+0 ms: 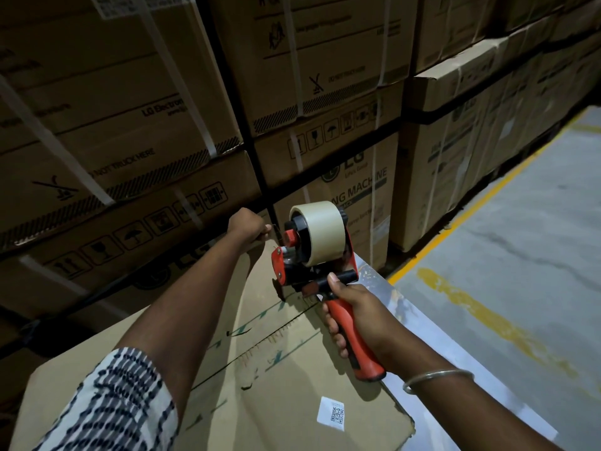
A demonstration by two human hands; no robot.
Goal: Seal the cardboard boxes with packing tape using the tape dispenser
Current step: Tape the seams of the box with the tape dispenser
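A: What blocks the far side?

B: A wall of stacked cartons (325, 76) stands just behind the cardboard box (276, 369), close to its far edge. The left hand (247, 227) sits in that narrow gap.

A: And the box top?

B: The tape dispenser (312, 255) and the right hand (354, 317) occupy the right part; the nearer middle is bare.

A: To the right?

B: Open concrete floor (520, 255) beyond the yellow line (461, 219).

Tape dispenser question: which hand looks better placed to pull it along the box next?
Right, probably. The right hand already grips the tape dispenser by its red handle, with its front end down on the cardboard box. The left hand is curled at the box's far edge.
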